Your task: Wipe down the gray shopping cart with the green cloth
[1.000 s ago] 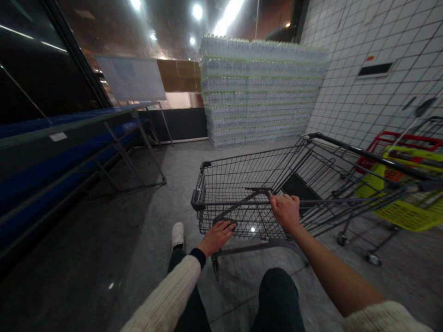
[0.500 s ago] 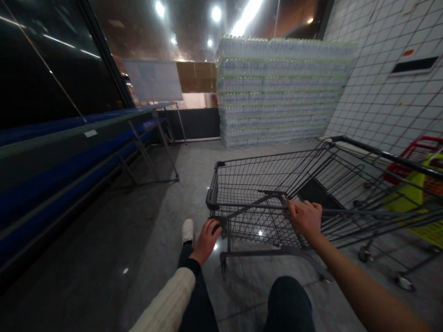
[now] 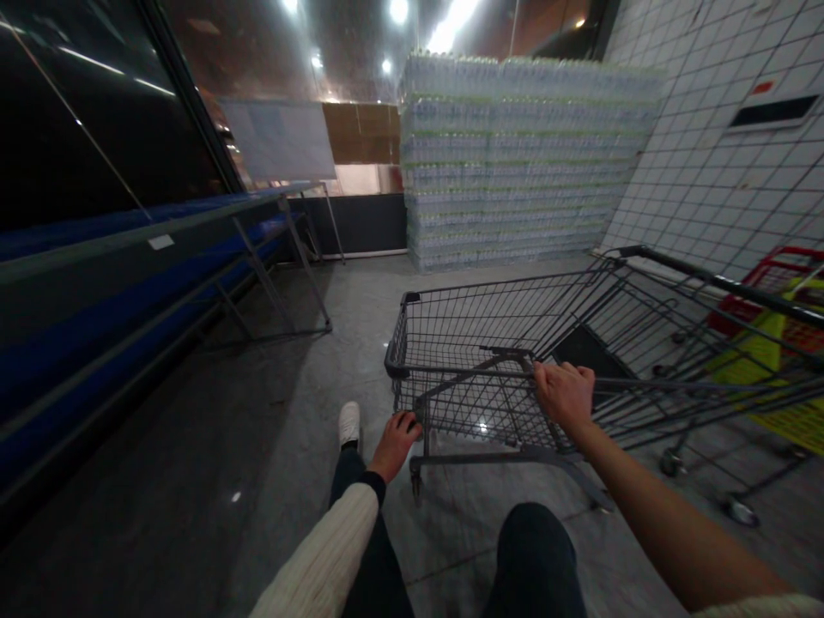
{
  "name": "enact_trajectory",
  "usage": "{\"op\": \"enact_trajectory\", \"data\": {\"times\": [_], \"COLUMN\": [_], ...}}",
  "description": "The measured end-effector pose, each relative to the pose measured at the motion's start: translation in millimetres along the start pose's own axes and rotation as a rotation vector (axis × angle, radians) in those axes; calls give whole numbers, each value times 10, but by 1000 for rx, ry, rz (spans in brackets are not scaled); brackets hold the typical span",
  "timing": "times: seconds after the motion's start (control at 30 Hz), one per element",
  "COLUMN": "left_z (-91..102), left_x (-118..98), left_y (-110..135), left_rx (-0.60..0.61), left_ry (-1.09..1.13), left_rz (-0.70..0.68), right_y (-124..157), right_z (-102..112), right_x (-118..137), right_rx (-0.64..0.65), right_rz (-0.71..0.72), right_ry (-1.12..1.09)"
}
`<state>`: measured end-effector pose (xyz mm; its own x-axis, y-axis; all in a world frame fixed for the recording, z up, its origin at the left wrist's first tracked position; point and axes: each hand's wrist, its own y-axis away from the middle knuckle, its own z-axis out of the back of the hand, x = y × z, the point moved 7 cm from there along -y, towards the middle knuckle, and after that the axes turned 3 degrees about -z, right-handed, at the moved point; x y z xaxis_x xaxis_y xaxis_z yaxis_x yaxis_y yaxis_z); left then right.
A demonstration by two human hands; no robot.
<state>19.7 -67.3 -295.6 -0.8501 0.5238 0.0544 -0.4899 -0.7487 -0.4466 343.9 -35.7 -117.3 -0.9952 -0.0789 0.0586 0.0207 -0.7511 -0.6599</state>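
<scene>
Overall: two-hand hold at the near end

The wire shopping cart (image 3: pixel 489 318) stands on the grey floor (image 3: pixel 257 412), right of centre, with its far side angled toward the white tile wall (image 3: pixel 714 180). The right hand (image 3: pixel 565 396) is clamped over the top rail (image 3: pixel 644 384), fingers wrapped from above, which gives a firm point for pulling and steering. The left hand (image 3: pixel 397 445) is curled onto the near corner of the frame, well apart from the right, so the cart is braced at two points. Ahead stands a wall of shrink-wrapped water bottles (image 3: pixel 521 163). A blue display shelf (image 3: pixel 129 257) runs along the left edge of the floor. A second cart with yellow baskets (image 3: pixel 753 360) stands at right.
</scene>
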Motion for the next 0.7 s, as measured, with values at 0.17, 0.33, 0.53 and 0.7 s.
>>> {"op": "enact_trajectory", "data": {"times": [0.17,0.33,0.53,0.7], "left_z": [254,-9,-323,-27], "left_x": [-231,-269,-178,-347], "left_y": [-271,-341,-47,-168], "left_rx": [-187,-80,123,-17], "left_ry": [19,1,55,82], "left_rz": [-67,-61,-48,-94], "right_y": [8,3,-11,-5], "right_z": [2,37,53,33], "right_x": [-6,8,30,10], "right_rx": [13,12,1,1], "right_rz": [0,-12,-12,-18], "right_ry": [-12,3,-4,-7]}}
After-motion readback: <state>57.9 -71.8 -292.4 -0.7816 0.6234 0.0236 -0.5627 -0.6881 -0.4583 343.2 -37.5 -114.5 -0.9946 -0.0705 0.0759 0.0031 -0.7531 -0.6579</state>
